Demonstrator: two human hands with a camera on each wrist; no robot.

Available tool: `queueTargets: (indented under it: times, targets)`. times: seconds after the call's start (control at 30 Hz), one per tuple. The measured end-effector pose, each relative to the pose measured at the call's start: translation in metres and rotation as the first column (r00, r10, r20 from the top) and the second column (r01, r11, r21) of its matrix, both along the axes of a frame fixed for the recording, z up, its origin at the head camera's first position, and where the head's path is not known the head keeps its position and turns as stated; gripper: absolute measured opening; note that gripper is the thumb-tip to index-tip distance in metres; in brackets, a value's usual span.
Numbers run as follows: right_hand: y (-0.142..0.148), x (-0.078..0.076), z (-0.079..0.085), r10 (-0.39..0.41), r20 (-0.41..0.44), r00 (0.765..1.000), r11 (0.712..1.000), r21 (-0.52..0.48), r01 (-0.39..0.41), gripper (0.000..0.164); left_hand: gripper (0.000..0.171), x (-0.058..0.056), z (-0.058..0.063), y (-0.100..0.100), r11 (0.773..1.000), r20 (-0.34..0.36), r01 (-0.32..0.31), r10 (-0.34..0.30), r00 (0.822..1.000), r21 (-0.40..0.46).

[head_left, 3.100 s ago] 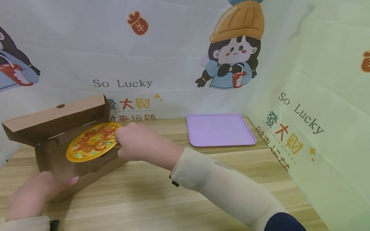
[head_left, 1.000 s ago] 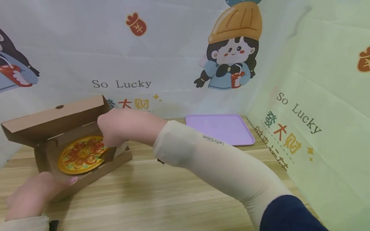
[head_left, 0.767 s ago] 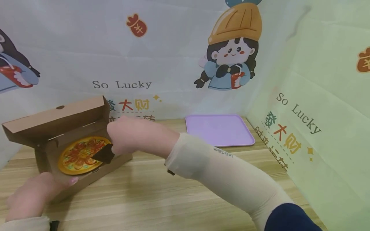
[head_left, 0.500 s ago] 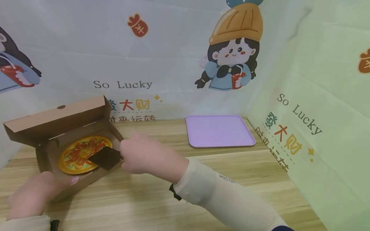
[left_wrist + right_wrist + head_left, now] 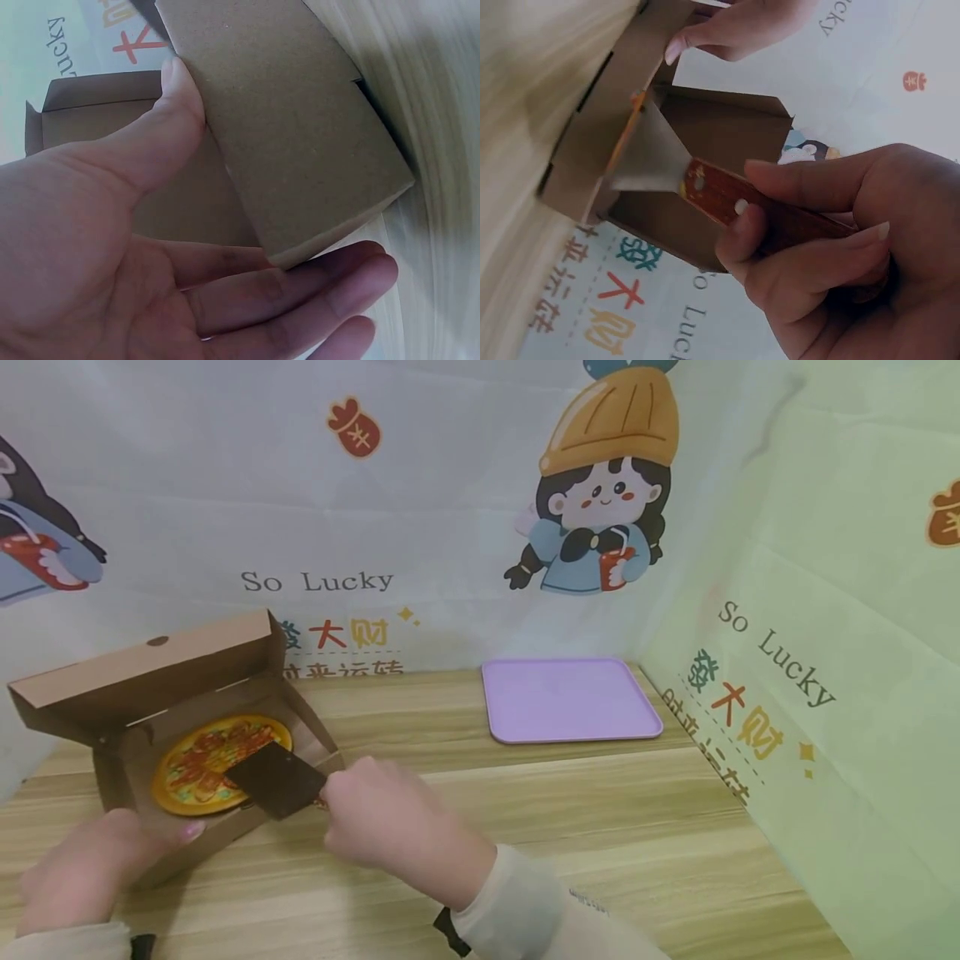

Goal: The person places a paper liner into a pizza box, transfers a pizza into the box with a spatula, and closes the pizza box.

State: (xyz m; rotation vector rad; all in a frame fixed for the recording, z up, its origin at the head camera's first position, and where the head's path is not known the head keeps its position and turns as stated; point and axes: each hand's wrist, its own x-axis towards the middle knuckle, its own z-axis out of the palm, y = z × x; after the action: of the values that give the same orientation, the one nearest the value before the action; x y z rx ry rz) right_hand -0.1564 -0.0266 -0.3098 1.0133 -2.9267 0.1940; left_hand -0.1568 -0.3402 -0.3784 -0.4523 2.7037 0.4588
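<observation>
An open cardboard pizza box (image 5: 315, 739) stands at the left of the table, its lid tipped back. Inside lies a round pizza (image 5: 198, 760) with a yellow crust and red and green toppings. My left hand (image 5: 90, 860) holds the box's near left corner; the thumb hooks over the wall and the fingers are at the outside, as the left wrist view shows. My right hand (image 5: 405, 827) grips the wooden handle (image 5: 727, 199) of a spatula. The spatula's flat metal blade (image 5: 279, 783) slants over the box's front wall and overlaps the pizza's right edge.
A lilac tray (image 5: 573, 700) lies farther back on the right of the wooden table (image 5: 600, 827). Behind and to the right hang printed cloth walls (image 5: 450, 527). The box lid (image 5: 150, 668) rises close to the back cloth.
The pizza, earlier raised and tilted over the box on the spatula, now lies in it. My right hand has drawn the spatula right and nearer. The left hand stays at the box corner.
</observation>
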Motion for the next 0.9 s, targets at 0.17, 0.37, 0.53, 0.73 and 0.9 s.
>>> queueTargets:
  times: [0.17, 0.37, 0.53, 0.73, 0.9]
  targets:
    - [0.010, 0.001, -0.011, -0.005, -0.029, 1.000, 0.992, -0.126, 0.001, 0.020, 0.110, 0.000, 0.000, 0.007, 0.998, 0.014, -0.055, 0.055, 0.998, -0.024]
    - [0.032, -0.001, -0.025, -0.020, -0.001, 1.000, 0.958, -0.286, 0.019, 0.033, 0.113, -0.003, -0.004, 0.001, 0.998, 0.019, -0.054, 0.055, 0.998, -0.020]
    - [0.047, -0.004, -0.035, -0.043, 0.002, 0.999, 0.951, -0.308, 0.041, 0.027, 0.113, -0.006, -0.006, -0.005, 1.000, 0.021, -0.027, 0.027, 0.999, -0.005]
    - [0.058, -0.006, -0.042, -0.069, 0.044, 0.997, 0.939, -0.334, 0.080, 0.027, 0.111, -0.005, -0.004, -0.001, 0.999, 0.043, -0.030, 0.030, 0.999, -0.018]
    - [0.064, -0.007, -0.045, -0.092, 0.057, 0.994, 0.936, -0.335, 0.105, 0.028, 0.111, -0.003, 0.000, 0.000, 0.999, 0.036, -0.037, 0.037, 0.999, -0.010]
